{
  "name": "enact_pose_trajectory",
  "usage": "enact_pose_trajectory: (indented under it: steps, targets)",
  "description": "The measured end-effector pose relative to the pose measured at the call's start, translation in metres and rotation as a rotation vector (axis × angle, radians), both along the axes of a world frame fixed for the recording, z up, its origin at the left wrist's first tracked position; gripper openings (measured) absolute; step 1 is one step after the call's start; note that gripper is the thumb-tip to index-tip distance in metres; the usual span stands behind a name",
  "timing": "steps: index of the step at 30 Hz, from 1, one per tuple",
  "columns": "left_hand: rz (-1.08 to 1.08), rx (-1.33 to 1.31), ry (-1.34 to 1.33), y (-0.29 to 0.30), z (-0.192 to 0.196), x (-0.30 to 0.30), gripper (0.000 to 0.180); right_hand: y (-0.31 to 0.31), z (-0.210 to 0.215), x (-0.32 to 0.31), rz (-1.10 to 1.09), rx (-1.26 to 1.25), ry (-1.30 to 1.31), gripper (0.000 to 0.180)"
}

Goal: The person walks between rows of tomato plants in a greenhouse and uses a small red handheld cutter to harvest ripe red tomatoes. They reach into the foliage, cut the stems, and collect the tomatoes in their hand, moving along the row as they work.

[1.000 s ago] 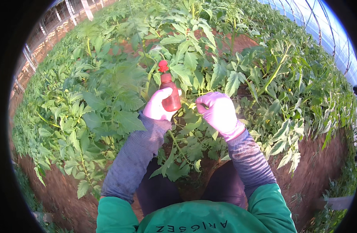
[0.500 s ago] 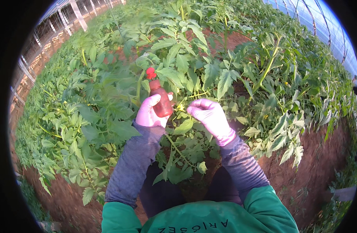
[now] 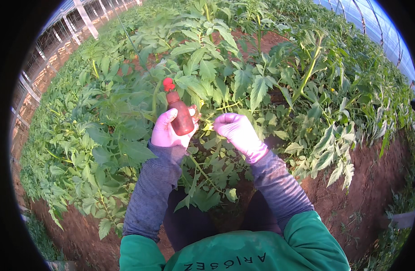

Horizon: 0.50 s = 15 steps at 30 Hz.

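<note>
one red bottle (image 3: 180, 115) in left hand (image 3: 169, 131); right hand (image 3: 238, 133) pinches one stem (image 3: 216, 110).

— What's in the hands at the middle of the frame?

— The left hand (image 3: 169, 132), in a pink glove, is wrapped round a small dark red bottle (image 3: 180, 115) with a red nozzle cap pointing up and to the left. The right hand (image 3: 239, 134), gloved the same, pinches a thin green stem (image 3: 221, 108) with small yellow flowers (image 3: 208, 126) just right of the bottle.

— And around them?

— Leafy green plants (image 3: 243, 81) fill the upper frame and the left side. Reddish-brown soil (image 3: 361, 189) shows at lower right and lower left. Grey striped sleeves (image 3: 151, 194) rise from green cuffs at the bottom edge. Pale structural posts (image 3: 85, 18) stand at upper left.
</note>
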<state>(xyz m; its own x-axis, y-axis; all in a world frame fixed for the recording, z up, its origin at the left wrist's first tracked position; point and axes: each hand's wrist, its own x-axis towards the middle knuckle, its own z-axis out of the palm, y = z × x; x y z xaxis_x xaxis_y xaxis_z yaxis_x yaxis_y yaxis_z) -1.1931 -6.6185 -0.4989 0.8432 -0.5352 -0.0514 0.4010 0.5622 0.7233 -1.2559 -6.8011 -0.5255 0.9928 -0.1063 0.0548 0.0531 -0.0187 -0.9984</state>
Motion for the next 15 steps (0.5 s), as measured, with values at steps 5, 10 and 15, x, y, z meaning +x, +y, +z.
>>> enact_pose_trajectory:
  steps: [5, 10, 15]
  targets:
    - [0.004, 0.091, -0.013, 0.004, 0.005, -0.005, 0.059, -0.021, 0.007, -0.020, -0.046, -0.093, -0.009, 0.019]
    - [-0.058, 0.130, -0.137, 0.008, 0.001, 0.003, 0.044, -0.029, 0.044, -0.055, -0.119, -1.168, -0.583, 0.038]
    - [-0.090, 0.077, -0.001, -0.005, 0.005, -0.003, 0.034, 0.040, 0.044, -0.029, -0.128, -0.549, -0.561, 0.060]
